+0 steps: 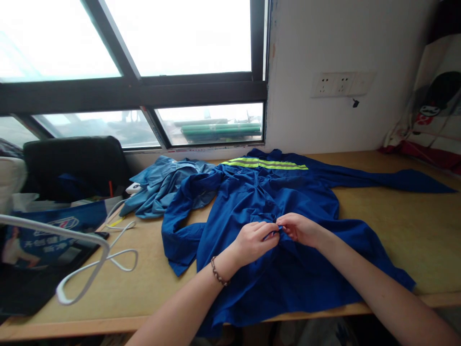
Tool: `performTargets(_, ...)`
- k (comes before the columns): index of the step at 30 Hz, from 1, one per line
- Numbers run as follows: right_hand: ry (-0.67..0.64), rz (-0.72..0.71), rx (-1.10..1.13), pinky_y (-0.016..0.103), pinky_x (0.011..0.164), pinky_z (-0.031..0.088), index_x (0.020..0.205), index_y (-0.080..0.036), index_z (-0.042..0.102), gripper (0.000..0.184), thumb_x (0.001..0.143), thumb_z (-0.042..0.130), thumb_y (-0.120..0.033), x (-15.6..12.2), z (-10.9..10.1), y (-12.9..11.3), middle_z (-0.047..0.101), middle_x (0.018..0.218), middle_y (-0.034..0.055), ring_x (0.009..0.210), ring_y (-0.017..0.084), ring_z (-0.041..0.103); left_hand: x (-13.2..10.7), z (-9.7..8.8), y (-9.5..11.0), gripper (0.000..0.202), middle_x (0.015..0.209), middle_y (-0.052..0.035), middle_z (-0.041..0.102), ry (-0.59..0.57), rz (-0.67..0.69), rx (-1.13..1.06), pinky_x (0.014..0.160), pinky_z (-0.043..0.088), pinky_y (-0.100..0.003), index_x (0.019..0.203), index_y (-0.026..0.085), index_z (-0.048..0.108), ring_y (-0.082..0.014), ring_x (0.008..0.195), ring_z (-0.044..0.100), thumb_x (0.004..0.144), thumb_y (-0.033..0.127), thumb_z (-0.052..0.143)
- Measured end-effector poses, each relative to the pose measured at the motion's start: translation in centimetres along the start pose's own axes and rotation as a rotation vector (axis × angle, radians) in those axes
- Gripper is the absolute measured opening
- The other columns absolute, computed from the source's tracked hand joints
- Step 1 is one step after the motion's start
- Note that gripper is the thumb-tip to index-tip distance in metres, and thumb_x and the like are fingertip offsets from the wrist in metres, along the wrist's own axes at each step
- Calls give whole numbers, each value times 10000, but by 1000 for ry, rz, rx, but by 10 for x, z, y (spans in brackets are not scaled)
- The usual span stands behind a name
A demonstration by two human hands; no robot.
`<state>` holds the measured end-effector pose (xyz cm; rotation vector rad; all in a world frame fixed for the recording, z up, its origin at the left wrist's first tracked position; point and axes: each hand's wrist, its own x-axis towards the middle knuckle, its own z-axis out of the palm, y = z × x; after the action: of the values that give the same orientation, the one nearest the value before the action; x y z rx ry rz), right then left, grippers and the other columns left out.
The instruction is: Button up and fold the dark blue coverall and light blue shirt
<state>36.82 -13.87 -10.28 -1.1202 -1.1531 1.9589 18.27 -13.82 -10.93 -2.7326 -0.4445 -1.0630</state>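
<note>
A dark blue work shirt (237, 206) with a yellow-green reflective stripe (264, 164) lies spread on the table, its collar end toward the wall. My left hand (256, 240) pinches the shirt's front placket, fingers closed on the cloth. Right beside it, my right hand (297, 228) grips the same front edge between thumb and fingers. The fingertips of both hands nearly meet there and hide the small bit of cloth between them. Buttons show farther up the front. One sleeve is bent on the left, and the other stretches out to the right.
A crumpled lighter blue garment (158, 187) lies behind on the left, beside a white cable (104, 259). A blue printed bag (61, 235) and a black chair back (75, 166) stand at the left. The wooden table's front edge (90, 327) runs below; sockets (333, 84) are on the wall.
</note>
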Motion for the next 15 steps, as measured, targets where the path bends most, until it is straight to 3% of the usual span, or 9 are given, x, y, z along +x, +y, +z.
performTargets(5,-14,-49,-189,184,389,231,586,-162,429,278,697,546,-388,3,2,3,343,457,-77,382,40,319,0,-1,0,138,877,-38,590,-24,-18,-133,577,390,-230,679,165,539,-99,660,517,777,255,503)
performTargets(8,167,-199,-529,205,421,261,600,-168,460,314,758,462,-440,6,-2,4,369,435,-63,397,67,363,-5,3,-1,253,641,-19,542,-75,-81,-252,497,341,-214,591,153,490,-76,523,452,802,285,450)
performTargets(12,464,-385,-1062,223,515,297,649,-168,539,267,783,450,-381,9,-19,5,536,563,3,543,112,479,-10,9,-7,374,449,26,402,-121,-237,-261,447,273,-216,494,160,408,-63,413,358,848,268,355)
performTargets(15,462,-349,-1221,222,519,298,691,-177,559,229,779,468,-367,10,-32,4,570,607,18,574,129,504,-6,9,-13,425,407,32,381,-245,-344,-169,437,260,-209,471,158,417,-62,387,352,859,313,343)
